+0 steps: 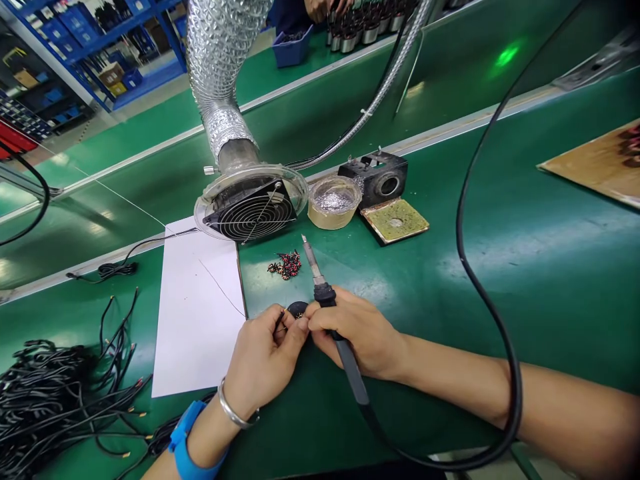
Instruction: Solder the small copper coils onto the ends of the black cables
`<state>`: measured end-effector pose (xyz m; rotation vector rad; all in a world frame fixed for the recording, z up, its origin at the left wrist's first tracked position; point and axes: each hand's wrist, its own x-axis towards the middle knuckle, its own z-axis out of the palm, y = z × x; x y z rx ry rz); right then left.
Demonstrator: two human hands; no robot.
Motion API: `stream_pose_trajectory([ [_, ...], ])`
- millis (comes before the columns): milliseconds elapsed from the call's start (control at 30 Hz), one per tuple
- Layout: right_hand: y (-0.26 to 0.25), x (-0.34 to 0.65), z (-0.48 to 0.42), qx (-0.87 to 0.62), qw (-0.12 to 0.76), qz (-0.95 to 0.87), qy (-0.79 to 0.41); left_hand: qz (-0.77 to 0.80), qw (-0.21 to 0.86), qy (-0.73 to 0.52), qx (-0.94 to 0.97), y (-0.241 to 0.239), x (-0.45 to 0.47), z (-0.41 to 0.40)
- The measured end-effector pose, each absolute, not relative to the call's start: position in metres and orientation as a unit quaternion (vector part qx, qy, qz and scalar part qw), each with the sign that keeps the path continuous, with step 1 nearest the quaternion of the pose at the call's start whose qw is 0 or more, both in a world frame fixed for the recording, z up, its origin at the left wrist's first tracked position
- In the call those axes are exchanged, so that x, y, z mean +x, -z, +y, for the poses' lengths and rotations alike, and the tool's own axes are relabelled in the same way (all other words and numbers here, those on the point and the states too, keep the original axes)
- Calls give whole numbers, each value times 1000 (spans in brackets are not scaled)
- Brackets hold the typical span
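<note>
1. The right hand [357,333] grasps the soldering iron [324,293] (tip pointing up the frame).
2. The left hand [265,360] pinches the small black part [299,309], just below the frame centre.

Green work hall
Long green surface [550,267], blue shelves [100,40] with boxes far back, pale floor [150,100] beside them, green light glow [507,55].

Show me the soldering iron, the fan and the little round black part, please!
soldering iron [351,371]: head view, on its dark handle.
fan [255,215]: head view, on the middle of its wire grille.
round black part [298,308]: head view, on its visible top edge.
</note>
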<state>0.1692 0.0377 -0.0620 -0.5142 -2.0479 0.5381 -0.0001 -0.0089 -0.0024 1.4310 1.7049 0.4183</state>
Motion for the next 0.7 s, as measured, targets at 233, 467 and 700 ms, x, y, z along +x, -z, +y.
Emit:
stream_pose_trajectory([
  [233, 58, 178, 38, -238, 452, -828, -234, 689, 400, -169, 581, 4, 4, -9],
  [467, 49, 175, 53, -161, 438, -847, -255, 691, 407, -159, 575, 1, 0, -13],
  [700, 48, 174, 62, -143, 414, -863, -254, 687, 418, -169, 571, 1, -3, -12],
])
